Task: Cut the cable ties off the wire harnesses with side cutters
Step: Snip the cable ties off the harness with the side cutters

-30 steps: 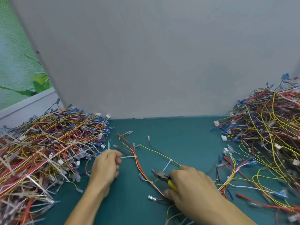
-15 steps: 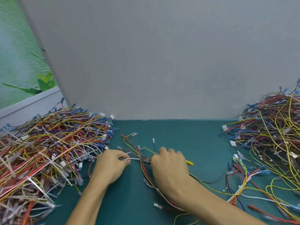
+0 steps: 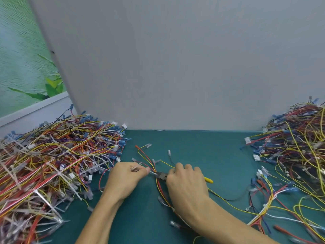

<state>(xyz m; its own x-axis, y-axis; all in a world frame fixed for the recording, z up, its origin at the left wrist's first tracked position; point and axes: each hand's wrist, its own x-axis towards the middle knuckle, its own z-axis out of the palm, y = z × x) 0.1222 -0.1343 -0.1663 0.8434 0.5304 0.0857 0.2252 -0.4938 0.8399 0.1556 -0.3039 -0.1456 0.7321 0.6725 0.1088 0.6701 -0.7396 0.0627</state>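
Note:
A loose wire harness [image 3: 159,188] of red, orange and yellow wires lies on the green mat between my hands. My left hand [image 3: 125,180] pinches the white tail of a cable tie [image 3: 153,173] on that harness. My right hand [image 3: 186,184] grips yellow-handled side cutters [image 3: 162,176], whose dark jaws sit at the tie right beside my left thumb. One yellow handle tip sticks out to the right of my right hand. Whether the jaws are closed on the tie is too small to tell.
A big heap of harnesses with white ties [image 3: 52,164] fills the left side. Another heap [image 3: 297,155] rises at the right, with loose wires [image 3: 274,208] spilling toward me. A grey panel [image 3: 175,67] walls off the back of the green mat [image 3: 202,152].
My right hand carried the cutters from the near middle up and left to the tie held by my left hand. My left hand stayed put, pinching the tie.

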